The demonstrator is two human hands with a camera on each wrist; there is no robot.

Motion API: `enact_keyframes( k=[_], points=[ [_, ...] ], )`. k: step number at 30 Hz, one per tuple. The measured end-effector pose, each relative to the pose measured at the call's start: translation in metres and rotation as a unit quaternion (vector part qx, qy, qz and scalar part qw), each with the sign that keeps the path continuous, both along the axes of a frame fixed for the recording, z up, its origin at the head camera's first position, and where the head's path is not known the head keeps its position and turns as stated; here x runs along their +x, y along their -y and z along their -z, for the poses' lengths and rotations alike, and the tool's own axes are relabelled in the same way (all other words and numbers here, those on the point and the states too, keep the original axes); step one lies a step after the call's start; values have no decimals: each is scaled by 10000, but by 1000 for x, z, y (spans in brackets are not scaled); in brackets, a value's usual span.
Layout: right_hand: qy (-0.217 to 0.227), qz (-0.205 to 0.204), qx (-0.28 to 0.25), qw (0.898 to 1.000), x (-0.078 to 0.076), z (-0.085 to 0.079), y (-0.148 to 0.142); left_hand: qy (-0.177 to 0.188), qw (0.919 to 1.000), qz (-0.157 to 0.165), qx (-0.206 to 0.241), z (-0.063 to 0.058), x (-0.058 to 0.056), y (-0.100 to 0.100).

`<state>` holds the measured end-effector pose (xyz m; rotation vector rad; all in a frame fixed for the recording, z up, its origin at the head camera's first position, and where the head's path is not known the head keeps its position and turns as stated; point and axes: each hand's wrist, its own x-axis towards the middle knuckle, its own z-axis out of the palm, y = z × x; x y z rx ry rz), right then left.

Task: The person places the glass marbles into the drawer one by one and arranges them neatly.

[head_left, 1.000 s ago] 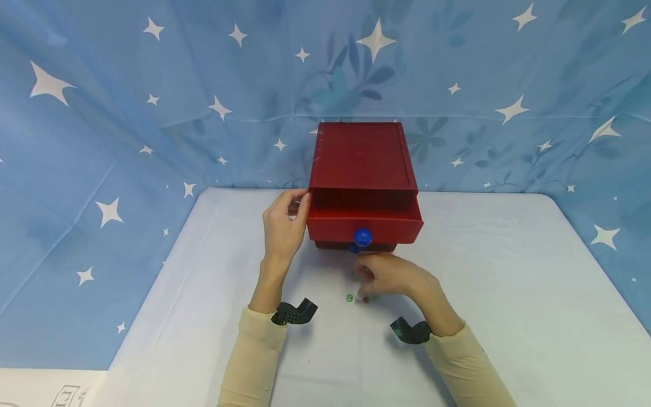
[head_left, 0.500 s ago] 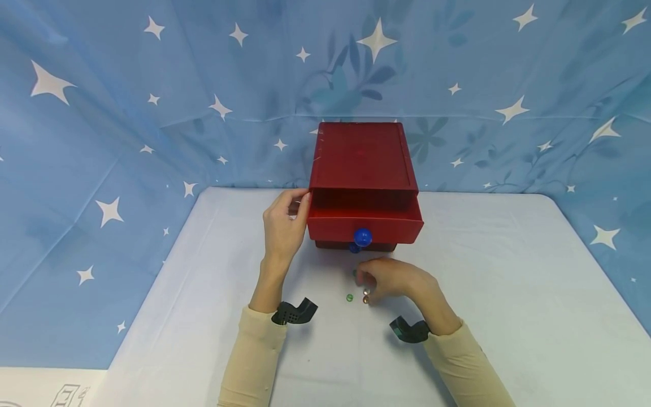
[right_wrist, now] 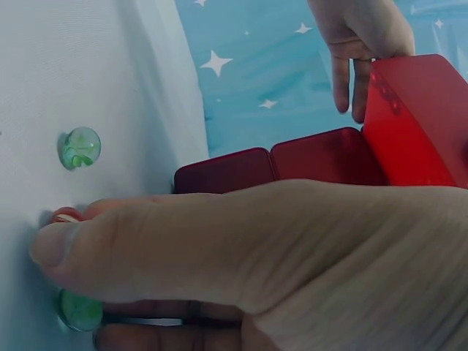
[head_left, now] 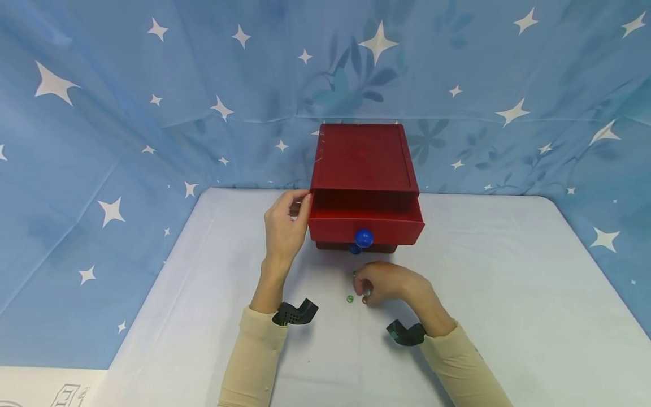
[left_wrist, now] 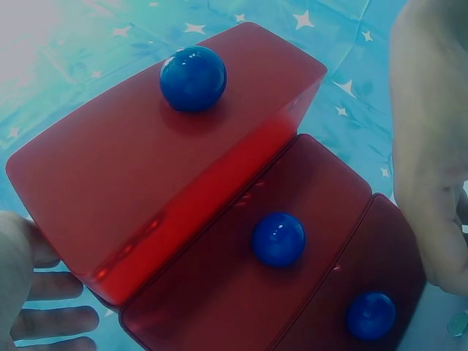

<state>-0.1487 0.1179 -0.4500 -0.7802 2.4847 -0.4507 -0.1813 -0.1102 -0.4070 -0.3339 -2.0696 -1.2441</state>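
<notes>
A red drawer box [head_left: 363,155] has its top drawer [head_left: 366,230] pulled out. My left hand [head_left: 285,226] rests against the drawer's left side, fingers extended; in the left wrist view its fingers [left_wrist: 55,322] lie straight beside the drawer. Below the box my right hand [head_left: 386,280] reaches down to the tabletop. In the right wrist view its thumb and forefinger pinch a reddish-brown marble [right_wrist: 67,214], partly hidden by the thumb. Green marbles lie nearby, one clear green marble [right_wrist: 79,148] apart and another green marble [right_wrist: 80,311] beneath the thumb. A pale marble [head_left: 367,293] shows between the fingers.
Blue knobs [left_wrist: 278,239] stick out from the drawer fronts; the two lower drawers are shut. A white cloth [head_left: 508,271] covers the table. Behind it hangs a blue curtain [head_left: 244,147] with white stars. A printed sheet [head_left: 51,390] lies at lower left.
My right hand has shifted slightly down, and its thumb and fingers have drawn in around the marbles. My left hand stays at the drawer's side.
</notes>
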Motion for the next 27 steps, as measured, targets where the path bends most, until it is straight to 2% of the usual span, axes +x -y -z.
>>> enact_keyframes(
  k=[15, 27],
  points=[
    [-162, -204, -170, 9995, -3, 4, -1, 0, 10000, 18, 3, 1, 0, 0],
    [-224, -229, -385, 9987, -2, -3, -4, 25, 10000, 10, 21, 0, 0, 0]
  ],
)
